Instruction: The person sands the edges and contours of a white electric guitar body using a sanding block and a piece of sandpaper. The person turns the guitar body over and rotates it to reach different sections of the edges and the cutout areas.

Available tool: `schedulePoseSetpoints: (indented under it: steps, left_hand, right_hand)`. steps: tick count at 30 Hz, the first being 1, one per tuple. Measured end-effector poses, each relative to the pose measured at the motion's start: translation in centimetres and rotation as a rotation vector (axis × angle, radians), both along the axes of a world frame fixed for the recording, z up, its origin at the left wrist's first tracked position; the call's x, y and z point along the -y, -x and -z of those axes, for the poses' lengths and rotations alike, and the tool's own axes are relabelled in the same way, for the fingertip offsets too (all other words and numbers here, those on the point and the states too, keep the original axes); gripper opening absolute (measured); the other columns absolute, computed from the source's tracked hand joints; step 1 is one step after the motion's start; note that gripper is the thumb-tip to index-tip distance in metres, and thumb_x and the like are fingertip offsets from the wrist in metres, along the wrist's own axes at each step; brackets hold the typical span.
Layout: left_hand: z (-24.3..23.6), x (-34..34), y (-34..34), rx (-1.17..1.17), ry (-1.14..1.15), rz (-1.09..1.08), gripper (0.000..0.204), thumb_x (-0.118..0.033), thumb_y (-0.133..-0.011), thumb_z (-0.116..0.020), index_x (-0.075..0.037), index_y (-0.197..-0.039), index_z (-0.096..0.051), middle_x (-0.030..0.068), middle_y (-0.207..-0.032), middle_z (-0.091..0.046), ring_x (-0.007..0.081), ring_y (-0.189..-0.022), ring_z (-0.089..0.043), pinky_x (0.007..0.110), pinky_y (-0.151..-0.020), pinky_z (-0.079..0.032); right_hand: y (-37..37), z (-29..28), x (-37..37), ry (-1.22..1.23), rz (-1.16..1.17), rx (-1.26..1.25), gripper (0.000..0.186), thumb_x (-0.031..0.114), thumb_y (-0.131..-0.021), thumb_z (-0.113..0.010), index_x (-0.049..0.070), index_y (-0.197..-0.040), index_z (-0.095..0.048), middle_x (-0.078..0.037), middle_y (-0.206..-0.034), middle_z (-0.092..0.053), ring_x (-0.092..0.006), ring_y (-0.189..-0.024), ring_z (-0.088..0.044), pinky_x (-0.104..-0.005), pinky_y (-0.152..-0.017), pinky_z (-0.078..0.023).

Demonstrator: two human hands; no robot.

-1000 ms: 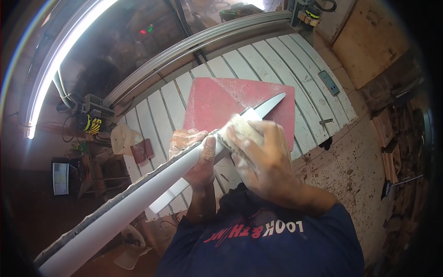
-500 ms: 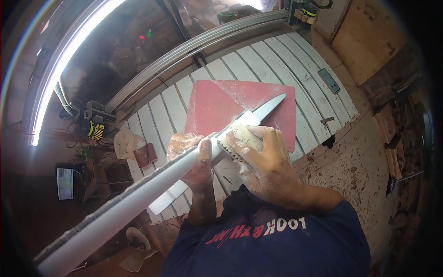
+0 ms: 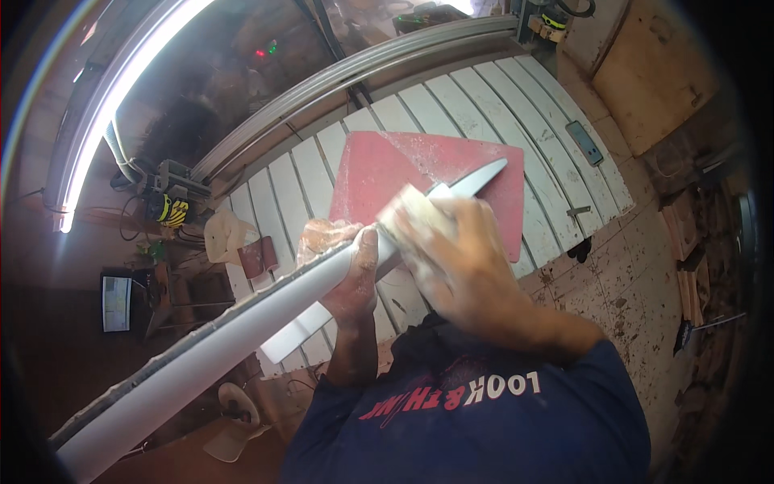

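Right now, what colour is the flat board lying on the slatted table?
Dusty red flat board, seen best in the head view.

One long white moulding (image 3: 242,339), one pale sanding block (image 3: 411,211), two hands. One red board (image 3: 403,161) lies near the middle of the white slatted table (image 3: 524,105); one dark flat device (image 3: 584,143) sits toward its right edge.
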State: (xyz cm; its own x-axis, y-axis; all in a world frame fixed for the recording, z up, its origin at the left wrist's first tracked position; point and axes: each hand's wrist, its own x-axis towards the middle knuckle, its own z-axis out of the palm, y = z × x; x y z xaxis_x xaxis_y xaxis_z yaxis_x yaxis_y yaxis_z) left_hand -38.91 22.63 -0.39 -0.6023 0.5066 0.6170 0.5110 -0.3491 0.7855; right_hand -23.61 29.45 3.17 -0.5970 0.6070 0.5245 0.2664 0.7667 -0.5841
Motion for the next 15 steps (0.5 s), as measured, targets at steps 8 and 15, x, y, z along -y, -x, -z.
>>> schedulePoseSetpoints:
  steps: [8, 15]
  left_hand:
    - [0.5, -0.3, 0.1, 0.062, -0.053, -0.009, 0.017, 0.004, -0.081, -0.071, 0.003, -0.091, -0.058, 0.0115, -0.086, -0.056, 0.0206, -0.082, -0.056, 0.034, -0.075, -0.048]
    - [-0.1, -0.8, -0.4, 0.135, -0.101, -0.001, 0.014, 0.002, -0.078, -0.079, 0.003, -0.086, -0.067, 0.0104, -0.085, -0.061, 0.0200, -0.075, -0.059, 0.034, -0.071, -0.046]
  right_hand:
    - [-0.4, -0.1, -0.3, 0.019, -0.033, 0.007, 0.056, 0.013, -0.080, -0.075, 0.013, -0.135, -0.063, -0.015, -0.117, -0.053, -0.0336, -0.105, -0.052, -0.0454, -0.089, -0.044]
    - [2.2, -0.2, -4.6, -0.050, 0.010, 0.031, 0.052, 0.009, -0.078, -0.073, 0.011, -0.130, -0.067, -0.015, -0.114, -0.056, -0.0326, -0.103, -0.055, -0.0453, -0.089, -0.046]
